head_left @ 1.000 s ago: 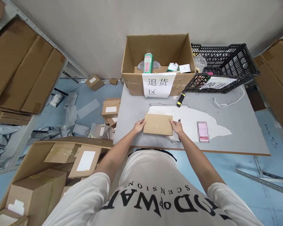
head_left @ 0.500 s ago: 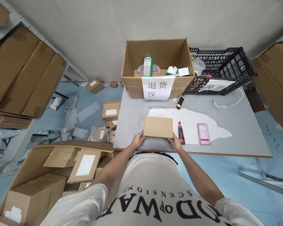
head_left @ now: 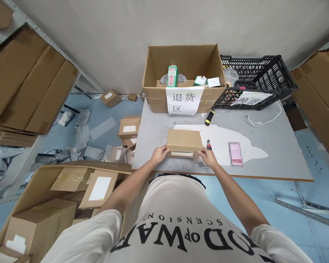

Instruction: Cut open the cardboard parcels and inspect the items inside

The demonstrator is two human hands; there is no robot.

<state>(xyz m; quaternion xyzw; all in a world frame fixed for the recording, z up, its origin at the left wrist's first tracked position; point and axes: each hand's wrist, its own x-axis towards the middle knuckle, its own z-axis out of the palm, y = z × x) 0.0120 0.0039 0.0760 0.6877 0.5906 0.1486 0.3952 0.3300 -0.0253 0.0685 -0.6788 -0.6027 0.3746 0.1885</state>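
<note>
**Inspector:** While both hands stay on it, the box (head_left: 184, 140) has tipped. Half a second ago its broad top lay flat to the camera; now the near side shows, with a white label strip along it, so the near edge has come up off the table (head_left: 276, 153).

**Clerk:** And the grip?

**Inspector:** The left hand (head_left: 159, 155) grasps the near-left corner, fingers curled onto the box. The right hand (head_left: 207, 156) grasps the near-right corner the same way. Neither is released.

**Clerk:** Where does the box sit?

**Inspector:** At the front middle of the table, just inside the near edge, resting on clear plastic film. My judgement: it is being turned over for inspection of its sides, not carried off.

**Clerk:** Anything beside it?

**Inspector:** A red knife (head_left: 208, 145) lies just right of the box, now partly hidden by the right hand. A pink item (head_left: 235, 153) lies further right, apart. Behind stand an open carton (head_left: 183, 78) with a paper sign and a black crate (head_left: 256, 82), both unmoved.
</note>
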